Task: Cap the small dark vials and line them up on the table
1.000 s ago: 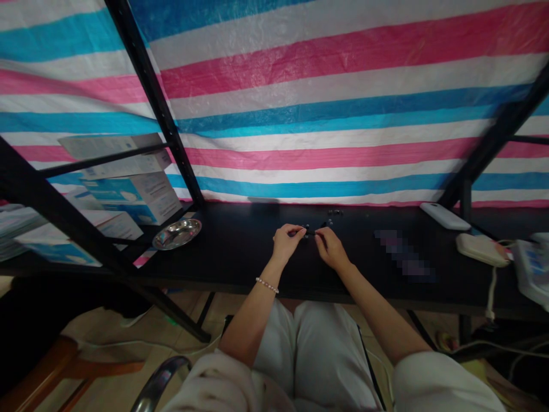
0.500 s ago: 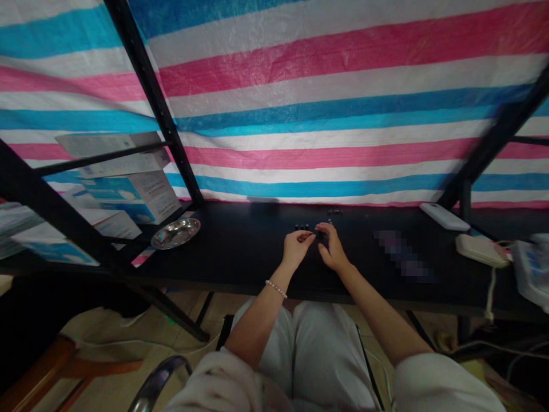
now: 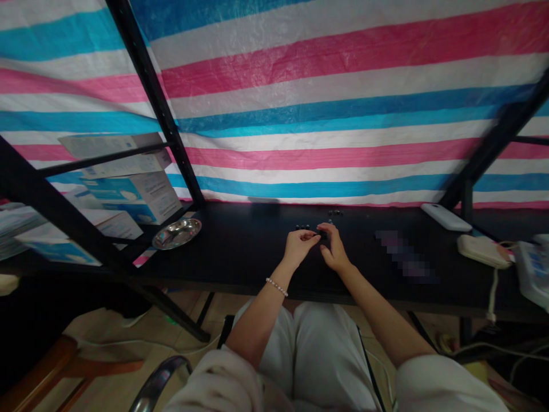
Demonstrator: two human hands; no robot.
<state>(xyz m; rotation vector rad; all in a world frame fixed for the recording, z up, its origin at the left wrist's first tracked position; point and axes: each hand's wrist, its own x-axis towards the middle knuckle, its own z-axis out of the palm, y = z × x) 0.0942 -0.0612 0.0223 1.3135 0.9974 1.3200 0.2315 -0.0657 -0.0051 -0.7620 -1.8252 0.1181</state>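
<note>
Above the black table, my left hand has thumb and fingers pinched together. What sits in that pinch is too small and dark to make out. Facing it, my right hand curls its fingers and thumb around a small black part, close to the left fingertips. Just beyond the left hand, several tiny dark pieces stand in a row. More small dark and shiny pieces lie farther back, past the right hand.
A shiny metal dish stands at the table's left end, beside stacked boxes. On the right lie a pixelated item, a white oblong object, a white block with a cord and a clear container. Black frame posts flank the table.
Both hands stay together over the same spot, with only slight finger movement. The whole view has shifted a little.
</note>
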